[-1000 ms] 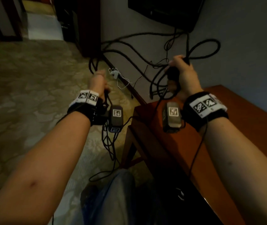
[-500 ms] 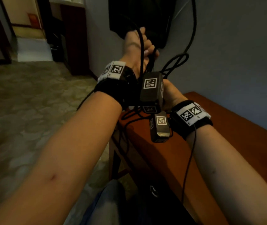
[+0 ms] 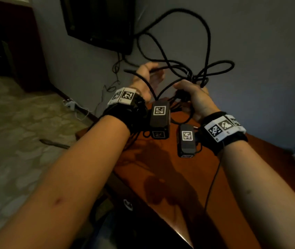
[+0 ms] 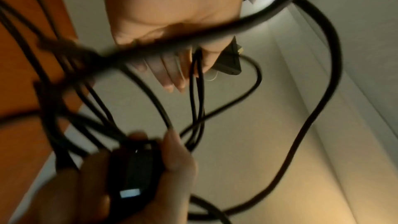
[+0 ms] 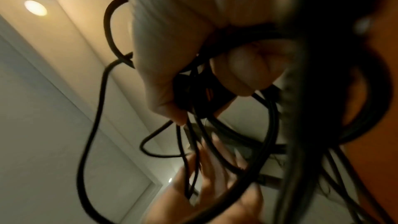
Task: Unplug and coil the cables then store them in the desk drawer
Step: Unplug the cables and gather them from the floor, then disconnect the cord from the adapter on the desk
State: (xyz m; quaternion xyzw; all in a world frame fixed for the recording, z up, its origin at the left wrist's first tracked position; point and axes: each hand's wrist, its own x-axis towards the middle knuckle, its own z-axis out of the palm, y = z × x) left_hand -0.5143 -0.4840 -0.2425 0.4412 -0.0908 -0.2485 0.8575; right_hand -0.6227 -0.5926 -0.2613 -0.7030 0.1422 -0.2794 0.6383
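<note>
The right hand [image 3: 195,97] is closed around a bundle of black cables [image 3: 193,69] together with a dark block-shaped part, maybe an adapter, though I cannot tell for sure. The left hand [image 3: 148,78] holds a thinner strand of the same cable between thumb and fingers; the other fingers are rather straight. Both hands are in the air above the near corner of the wooden desk [image 3: 170,168], close to the wall. The loops above the hands are wide and uneven, so I judge the coiling is only in progress. A few thin wires hang down from the wall-mounted screen [image 3: 98,20], and whether they belong to the bundle is unclear. The drawer is not clearly visible, and nothing is stored yet.
</note>
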